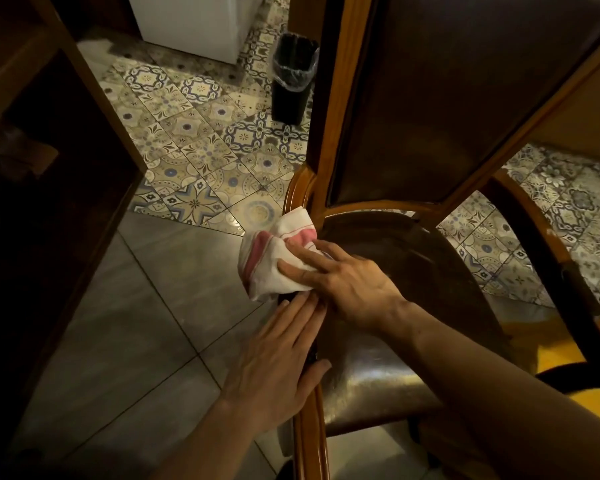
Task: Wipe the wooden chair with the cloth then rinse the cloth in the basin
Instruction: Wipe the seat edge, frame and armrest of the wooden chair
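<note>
The right hand [347, 282] lies flat and spread on the cloth [274, 258], fingers together and extended, pressing the bunched white fabric with its pink stripes down onto the left edge of the chair [378, 358] seat, near the back corner where the wooden frame curves up into the backrest. A flat palm, rather than a pinch, looks chosen to spread pressure over the wood while the cloth slides along the rail. Part of the cloth hangs past the seat edge over the grey floor tiles [146, 334].

The left hand [278, 365] rests open on the same wooden rail nearer the front corner, fingers straight and laid along the edge, thumb hooked over toward the dark padded seat; it grips nothing and seems placed to steady the chair against the push of wiping.

The wiping appears to be under way on the side frame. No basin is visible here. A black lined bin [291, 77] stands on the patterned tiles beyond the chair back.
</note>
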`<action>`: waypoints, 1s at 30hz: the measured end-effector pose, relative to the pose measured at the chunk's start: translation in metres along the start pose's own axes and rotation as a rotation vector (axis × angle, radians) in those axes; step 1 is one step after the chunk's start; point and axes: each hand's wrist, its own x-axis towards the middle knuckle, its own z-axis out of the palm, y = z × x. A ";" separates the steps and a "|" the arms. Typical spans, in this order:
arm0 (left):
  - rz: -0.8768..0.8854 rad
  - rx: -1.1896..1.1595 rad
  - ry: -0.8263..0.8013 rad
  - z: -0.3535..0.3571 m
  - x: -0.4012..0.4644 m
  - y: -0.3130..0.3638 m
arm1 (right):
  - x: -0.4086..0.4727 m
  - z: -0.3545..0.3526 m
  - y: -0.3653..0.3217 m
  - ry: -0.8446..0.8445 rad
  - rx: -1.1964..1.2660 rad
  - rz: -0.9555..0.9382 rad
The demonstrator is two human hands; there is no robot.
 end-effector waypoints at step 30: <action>-0.011 0.054 -0.016 -0.002 0.001 0.003 | 0.050 -0.009 0.019 0.116 0.225 0.199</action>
